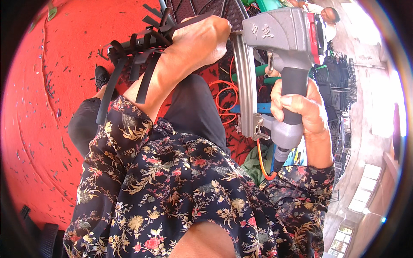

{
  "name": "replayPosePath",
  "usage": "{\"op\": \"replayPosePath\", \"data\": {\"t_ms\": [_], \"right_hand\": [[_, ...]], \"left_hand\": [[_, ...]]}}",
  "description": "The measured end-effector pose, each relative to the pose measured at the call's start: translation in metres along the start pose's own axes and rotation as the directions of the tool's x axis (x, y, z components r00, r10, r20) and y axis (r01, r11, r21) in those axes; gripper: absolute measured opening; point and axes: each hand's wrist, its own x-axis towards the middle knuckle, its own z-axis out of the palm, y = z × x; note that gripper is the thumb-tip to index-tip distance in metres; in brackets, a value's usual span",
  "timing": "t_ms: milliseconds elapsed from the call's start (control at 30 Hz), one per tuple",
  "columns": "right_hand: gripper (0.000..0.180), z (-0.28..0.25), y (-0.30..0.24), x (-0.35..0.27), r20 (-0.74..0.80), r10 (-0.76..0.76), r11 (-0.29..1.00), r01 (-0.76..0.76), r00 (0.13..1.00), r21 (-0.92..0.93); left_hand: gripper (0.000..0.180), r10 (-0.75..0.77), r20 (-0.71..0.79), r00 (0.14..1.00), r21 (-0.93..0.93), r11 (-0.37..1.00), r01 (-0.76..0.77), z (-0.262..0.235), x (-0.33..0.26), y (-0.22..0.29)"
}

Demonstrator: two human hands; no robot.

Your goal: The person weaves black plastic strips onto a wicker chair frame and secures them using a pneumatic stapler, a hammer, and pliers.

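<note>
In my right hand (301,103) is a grey pneumatic staple gun (277,34), held by its black grip with my fingers wrapped round it. Its long metal magazine (246,86) stands to the left of the grip. My left hand (204,38) is closed at the edge of a dark woven piece (206,7), beside the gun's nose. A black strap (183,25) runs to the top of this hand and appears gripped there; my fingertips are hidden. Several loose black strap ends (148,71) hang from the frame over my left forearm.
An orange air hose (261,161) leaves the gun's base, and more orange hose (223,92) lies coiled behind. Black scraps litter the red floor (73,51). Black framed items (340,81) are stacked at the right. Another person (329,17) is partly visible at the top right.
</note>
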Motion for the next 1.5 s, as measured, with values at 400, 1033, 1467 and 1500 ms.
{"op": "replayPosePath", "data": {"t_ms": [400, 1033, 1467, 1500], "right_hand": [[0.036, -0.012, 0.013, 0.0, 0.045, -0.011, 1.0, 0.012, 0.999, -0.016], [0.014, -0.101, 0.069, -0.003, -0.434, -0.105, 0.979, 0.17, 0.895, 0.114], [0.024, -0.257, 0.194, 0.026, -0.716, -0.006, 0.948, -0.225, 0.698, -0.227], [0.027, -0.267, 0.203, 0.032, -0.726, 0.017, 0.934, -0.27, 0.688, -0.234]], "left_hand": [[0.009, 0.084, -0.051, 0.995, -0.1, 0.991, -0.089, 0.003, 0.003, 0.002], [0.027, -0.161, 0.267, 0.95, -0.022, 0.985, 0.173, -0.018, 0.015, -0.022], [0.021, -0.195, 0.304, 0.933, -0.033, 0.976, 0.215, -0.031, 0.0, -0.032], [0.021, -0.187, 0.296, 0.937, -0.069, 0.974, 0.216, -0.029, 0.0, -0.035]]}}
